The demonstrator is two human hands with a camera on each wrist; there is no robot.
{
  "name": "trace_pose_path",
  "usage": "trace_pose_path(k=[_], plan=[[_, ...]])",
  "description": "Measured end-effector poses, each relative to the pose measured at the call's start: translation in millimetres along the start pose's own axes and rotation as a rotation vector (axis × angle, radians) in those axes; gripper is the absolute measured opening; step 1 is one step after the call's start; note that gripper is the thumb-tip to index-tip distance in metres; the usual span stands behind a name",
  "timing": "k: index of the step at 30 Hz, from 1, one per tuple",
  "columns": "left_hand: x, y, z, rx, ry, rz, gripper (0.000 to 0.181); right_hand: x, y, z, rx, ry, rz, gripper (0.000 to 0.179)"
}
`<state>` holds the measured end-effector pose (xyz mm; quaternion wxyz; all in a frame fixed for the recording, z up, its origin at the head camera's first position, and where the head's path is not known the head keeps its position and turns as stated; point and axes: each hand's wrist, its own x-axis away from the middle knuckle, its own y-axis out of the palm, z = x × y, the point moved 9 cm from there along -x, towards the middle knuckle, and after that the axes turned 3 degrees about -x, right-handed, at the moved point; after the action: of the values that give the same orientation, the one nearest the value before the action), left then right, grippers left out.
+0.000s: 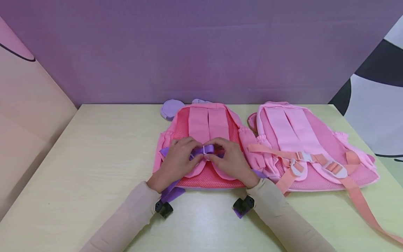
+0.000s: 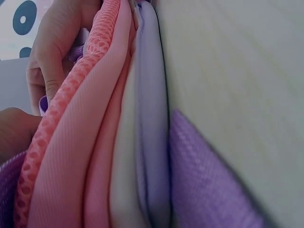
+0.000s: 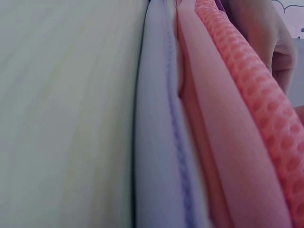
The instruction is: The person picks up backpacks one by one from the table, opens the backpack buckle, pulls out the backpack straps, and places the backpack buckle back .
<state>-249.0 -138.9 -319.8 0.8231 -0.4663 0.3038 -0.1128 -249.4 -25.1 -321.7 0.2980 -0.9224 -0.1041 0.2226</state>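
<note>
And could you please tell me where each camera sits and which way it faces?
Head: worn on the head, facing forward and down at the red-meshed backpack; left hand, right hand and both sleeves show.
Left wrist: on that wrist, looking low along the backpack's edge; fingers show at left.
Right wrist: on that wrist, looking low along its edge; part of a hand shows upper right.
Shared: both wrist views include tabletop.

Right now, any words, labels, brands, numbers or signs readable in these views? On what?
None readable in any view.
Left bag, right bag, purple strap, orange strap: no text seen.
Right panel: printed shapes, no letters.
White buckles: too small to tell if marked.
</note>
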Motion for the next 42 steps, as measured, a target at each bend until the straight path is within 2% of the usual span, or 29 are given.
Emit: trace_pose_path(k=[8,16,29,42], plan=[[0.0,-0.5,-2.1,0.016,-0.008,-0.007,0.022,-0.3,-0.6,-0.4,-0.034,-0.010,0.018,0.029],[0.9,-0.1,0.5,-0.012,0.009,0.004,0.026,0.3,-0.7,-0.5,-0.024,-0.024,0.022,0.032],[0.5,-1.9,1.7,0.013,0.029,0.040,0.026,0.1,-1.4,0.1,-0.013,-0.024,0.018,0.033],[-0.2,-1.8,-1.3,0.030,-0.013,0.008,0.026,0.7,-2.3,0.8,-0.030,-0.028,0.033,0.031]])
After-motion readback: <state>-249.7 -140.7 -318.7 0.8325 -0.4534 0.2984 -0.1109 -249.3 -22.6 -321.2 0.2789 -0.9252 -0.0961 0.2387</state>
